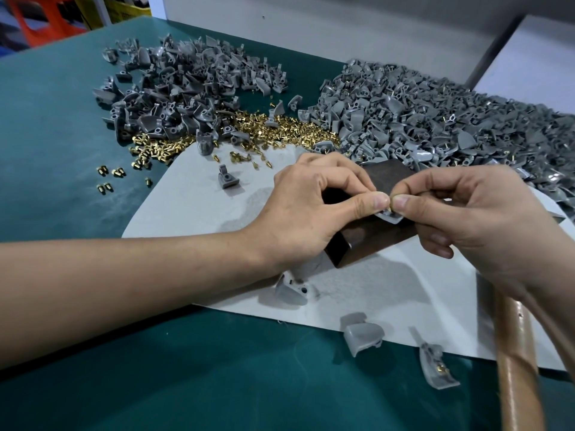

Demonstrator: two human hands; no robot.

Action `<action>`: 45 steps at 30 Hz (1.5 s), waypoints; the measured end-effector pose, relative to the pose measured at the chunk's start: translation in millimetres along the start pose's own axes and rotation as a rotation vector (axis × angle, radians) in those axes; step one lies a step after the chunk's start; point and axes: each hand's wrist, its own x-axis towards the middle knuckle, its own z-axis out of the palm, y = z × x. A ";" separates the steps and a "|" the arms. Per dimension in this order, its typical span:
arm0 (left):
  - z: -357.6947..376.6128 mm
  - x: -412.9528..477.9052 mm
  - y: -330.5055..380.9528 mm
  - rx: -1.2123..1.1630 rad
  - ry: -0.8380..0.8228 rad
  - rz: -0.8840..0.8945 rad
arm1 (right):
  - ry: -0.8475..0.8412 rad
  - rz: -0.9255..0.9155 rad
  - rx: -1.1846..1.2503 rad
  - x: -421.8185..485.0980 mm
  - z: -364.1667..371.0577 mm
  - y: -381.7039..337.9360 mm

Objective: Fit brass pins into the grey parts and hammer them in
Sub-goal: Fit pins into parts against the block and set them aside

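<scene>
My left hand and my right hand meet over a dark metal block on a white sheet. Between their fingertips sits one grey part, mostly hidden. My left thumb and fingers pinch it against the block. My right thumb and forefinger pinch a brass pin at the part's top. A wooden hammer handle lies under my right wrist; its head is hidden. Loose brass pins are heaped beyond the sheet.
A pile of grey parts lies at the back left, a larger pile with pins showing at the back right. Single grey parts lie near the sheet's front edge. The table is green.
</scene>
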 end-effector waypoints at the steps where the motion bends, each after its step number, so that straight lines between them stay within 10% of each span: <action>1: 0.0 0.0 0.2 0.002 0.001 0.001 | -0.002 -0.002 -0.001 0.3 -0.2 0.5; 24: 0.0 -0.4 -0.9 -0.052 0.003 -0.041 | 0.074 0.014 0.005 -2.2 -13.5 0.6; 27: -0.3 -0.5 -1.4 -0.058 0.025 -0.041 | 0.065 0.005 -0.410 -9.0 -36.3 -13.2; 32: -1.1 0.2 -3.2 0.006 0.022 -0.050 | 0.125 0.621 -0.938 -43.4 -86.9 -11.5; 38: -1.0 -0.3 -2.2 0.014 0.018 -0.067 | 0.245 0.658 -0.876 -69.0 -37.7 10.3; 45: -2.1 -1.0 -2.3 -0.006 0.008 -0.064 | 0.292 0.598 0.118 -79.7 -31.0 -6.6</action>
